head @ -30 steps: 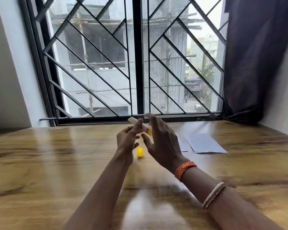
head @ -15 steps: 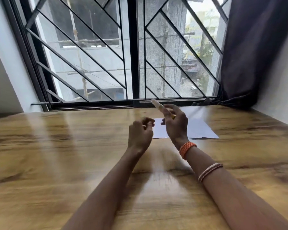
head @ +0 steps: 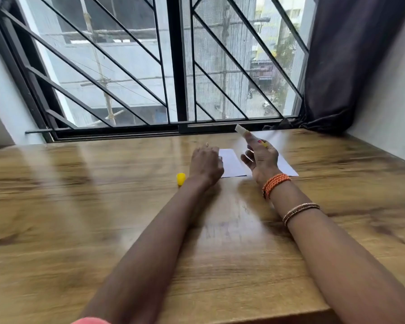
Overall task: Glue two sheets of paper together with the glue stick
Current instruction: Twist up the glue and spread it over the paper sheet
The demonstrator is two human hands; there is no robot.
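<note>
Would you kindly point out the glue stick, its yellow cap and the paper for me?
glue stick [head: 240, 130]: head view, on its pale exposed end above the fingers.
cap [head: 180, 178]: head view, on the middle of its side.
paper [head: 232, 163]: head view, on the bare sheet between the hands.

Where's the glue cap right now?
The yellow cap stands on the table, just left of the left wrist, apart from the paper.

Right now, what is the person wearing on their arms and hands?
Both arms are bare, with no sleeves over the forearms. The right hand has an orange braided band round the wrist, and further up that arm sits a thin beaded bracelet. The left hand and its wrist wear nothing.
</note>
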